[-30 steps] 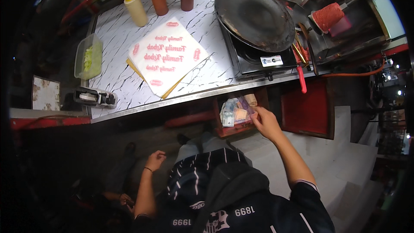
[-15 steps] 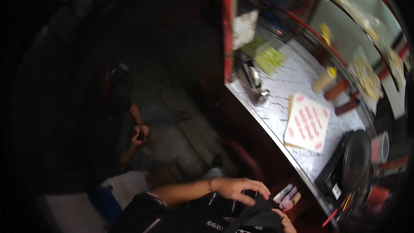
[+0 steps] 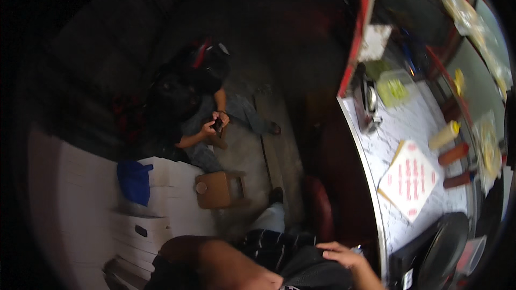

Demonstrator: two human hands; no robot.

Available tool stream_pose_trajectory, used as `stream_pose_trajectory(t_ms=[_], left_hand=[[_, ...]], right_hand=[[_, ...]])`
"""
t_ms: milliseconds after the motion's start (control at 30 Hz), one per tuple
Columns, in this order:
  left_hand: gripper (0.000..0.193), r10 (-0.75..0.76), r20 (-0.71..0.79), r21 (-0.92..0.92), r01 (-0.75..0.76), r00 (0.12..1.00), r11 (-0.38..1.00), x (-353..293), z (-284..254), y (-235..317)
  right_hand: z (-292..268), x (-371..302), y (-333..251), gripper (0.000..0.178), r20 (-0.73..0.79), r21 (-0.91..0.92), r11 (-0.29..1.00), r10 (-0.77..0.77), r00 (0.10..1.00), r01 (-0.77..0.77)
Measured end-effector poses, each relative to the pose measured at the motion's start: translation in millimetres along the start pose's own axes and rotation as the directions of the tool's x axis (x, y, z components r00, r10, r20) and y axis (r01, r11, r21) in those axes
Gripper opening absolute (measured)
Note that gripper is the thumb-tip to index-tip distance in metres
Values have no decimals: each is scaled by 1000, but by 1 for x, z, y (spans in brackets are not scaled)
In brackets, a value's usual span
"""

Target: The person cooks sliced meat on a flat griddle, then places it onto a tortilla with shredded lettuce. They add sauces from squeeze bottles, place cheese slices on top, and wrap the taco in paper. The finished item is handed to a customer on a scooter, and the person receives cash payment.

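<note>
My right hand (image 3: 344, 255) lies against the dark cloth (image 3: 317, 268) of my clothing, its fingers stretched out and apart. I see nothing held in it. My left forearm bends across the lower edge, and the left hand (image 3: 270, 280) is close to my body beside the same cloth. Its fingers are mostly hidden and blurred. To the right of my right hand stands the marbled white counter (image 3: 371, 180). On it lies a stack of printed wrapping paper (image 3: 409, 180), nearest to that hand.
A squeeze bottle with a yellow cap (image 3: 445, 135), red bottles (image 3: 453, 154), a lettuce container (image 3: 396, 90) and a black round pan-like thing (image 3: 443, 252) are on the counter. Left are a wooden stool (image 3: 217, 193), white boxes (image 3: 183, 182), a blue bag (image 3: 134, 182) and a seated person (image 3: 207, 91).
My view has swung left, bringing the stool, boxes and seated person into fuller sight. My left hand has drawn back toward my body from the dark cloth; more of my right hand shows.
</note>
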State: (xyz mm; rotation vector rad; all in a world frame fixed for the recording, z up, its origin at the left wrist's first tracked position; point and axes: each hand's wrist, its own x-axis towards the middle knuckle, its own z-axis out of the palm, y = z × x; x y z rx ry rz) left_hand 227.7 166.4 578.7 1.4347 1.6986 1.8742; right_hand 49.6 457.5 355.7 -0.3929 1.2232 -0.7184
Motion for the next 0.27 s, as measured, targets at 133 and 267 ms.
stream_pose_trajectory(t_ms=[133, 267], left_hand=[[37, -132, -7, 12, 132, 991, 991, 1, 71, 94], [40, -290, -210, 2, 297, 934, 955, -9, 160, 200]], right_hand=[[-6, -13, -50, 84, 290, -350, 935, 49, 956, 58], [11, -54, -107, 73, 315, -325, 945, 72, 946, 36]])
